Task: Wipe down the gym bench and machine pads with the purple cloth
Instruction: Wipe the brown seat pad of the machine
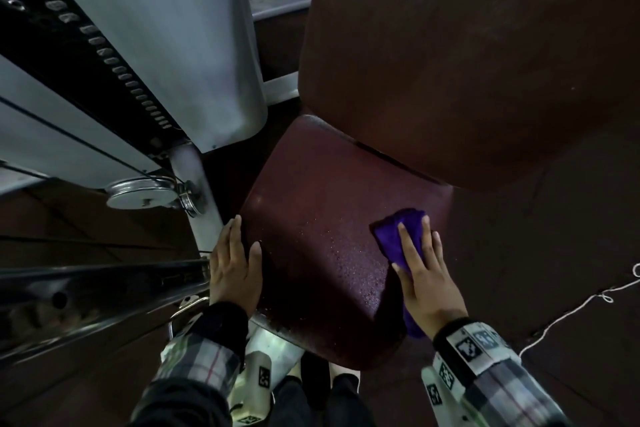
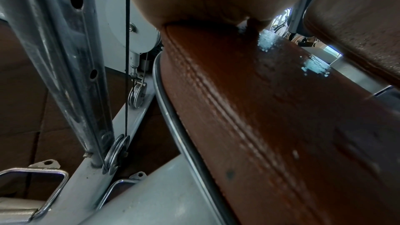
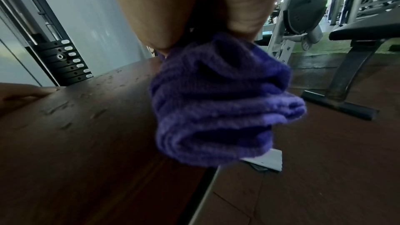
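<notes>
A weight stack [image 1: 104, 52] with a pulley [image 1: 138, 192] below is shown; white cord [image 1: 571, 315] is seen on the floor.

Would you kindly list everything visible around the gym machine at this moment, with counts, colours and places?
Seat pad: one, maroon, centre, dotted with droplets.
Back pad: one, maroon, behind the seat.
Purple cloth: one, bunched on the seat's right edge.
Weight stack: one, black, far left.
Shroud: one, grey, beside the stack.
Pulley: one, silver, left of the seat.
String: one, white, floor at right.
Left hand: flat on the seat's left edge.
Right hand: pressing the cloth.
</notes>
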Demonstrator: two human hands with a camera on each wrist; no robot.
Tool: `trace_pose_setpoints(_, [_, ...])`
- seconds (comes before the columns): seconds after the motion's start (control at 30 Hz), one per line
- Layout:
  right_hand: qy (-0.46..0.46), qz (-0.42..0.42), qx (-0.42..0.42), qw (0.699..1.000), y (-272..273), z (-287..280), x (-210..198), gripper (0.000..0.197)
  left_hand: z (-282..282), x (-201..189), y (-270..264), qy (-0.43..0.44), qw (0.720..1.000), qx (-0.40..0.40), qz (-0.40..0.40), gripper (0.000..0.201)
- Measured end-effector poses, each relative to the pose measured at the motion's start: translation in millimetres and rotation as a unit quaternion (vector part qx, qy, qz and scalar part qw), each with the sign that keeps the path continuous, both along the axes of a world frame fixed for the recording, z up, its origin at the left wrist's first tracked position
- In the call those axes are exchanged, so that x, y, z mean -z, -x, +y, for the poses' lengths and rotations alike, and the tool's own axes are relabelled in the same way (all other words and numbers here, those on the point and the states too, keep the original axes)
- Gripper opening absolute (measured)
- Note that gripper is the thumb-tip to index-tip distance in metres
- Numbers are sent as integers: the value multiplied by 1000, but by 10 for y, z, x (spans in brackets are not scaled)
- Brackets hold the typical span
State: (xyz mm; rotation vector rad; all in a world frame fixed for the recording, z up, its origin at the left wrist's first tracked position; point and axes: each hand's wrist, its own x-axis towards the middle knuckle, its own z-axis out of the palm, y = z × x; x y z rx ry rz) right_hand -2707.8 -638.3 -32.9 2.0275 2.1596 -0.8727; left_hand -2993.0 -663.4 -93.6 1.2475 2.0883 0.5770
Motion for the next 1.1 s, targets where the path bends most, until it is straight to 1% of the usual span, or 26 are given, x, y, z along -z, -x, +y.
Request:
trace_pose_setpoints(0.13, [19, -40, -15, 999, 202, 358, -40, 63, 1, -41, -10, 3, 1000, -5, -8, 83])
trace_pose_setpoints(0.27, [29, -62, -87, 994, 597, 616, -80, 59, 1, -41, -6, 5, 1000, -6, -6, 84])
trace_pose_setpoints(0.33, [20, -44, -142, 989, 689, 553, -43, 56, 1, -25, 2, 5, 1000, -5, -10, 84])
trace_pose_setpoints(0.4, [-1, -38, -197, 980, 653, 411, 1, 58, -1, -20, 2, 1, 1000, -4, -13, 82])
trace_pose_setpoints(0.5, [-16, -34, -234, 972, 426, 224, 24, 65, -6, -32, -6, -1, 1000, -2, -14, 78])
trace_pose_setpoints(0.57, [-22, -36, -229, 973, 237, 178, 20, 76, 0, -38, -1, -2, 1000, 0, -15, 77])
trace_pose_setpoints(0.63, [-29, -44, -190, 980, 93, 221, -7, 81, 2, -37, 1, -3, 1000, 2, -14, 76])
trace_pose_setpoints(0.7, [-16, -63, -142, 988, 70, 354, -32, 73, -2, -21, 10, -2, 1000, 3, -14, 77])
trace_pose_setpoints(0.77, [0, -75, -99, 992, 168, 503, -49, 66, -7, -6, 19, 3, 1000, 3, -17, 79])
trace_pose_setpoints(0.83, [0, -82, -84, 993, 335, 627, -67, 63, -4, 4, 25, 2, 1000, 7, -15, 81])
trace_pose_setpoints(0.93, [-1, -81, -102, 992, 544, 679, -57, 62, -4, 12, 22, 1, 1000, 6, -14, 82])
trace_pose_setpoints(1.0, [-14, -72, -147, 986, 607, 596, -32, 65, 2, 14, 23, -3, 1000, 3, -16, 82])
trace_pose_setpoints(1.1, [-61, -50, -227, 971, 539, 354, 19, 78, 12, 11, 30, -8, 1000, 1, -16, 83])
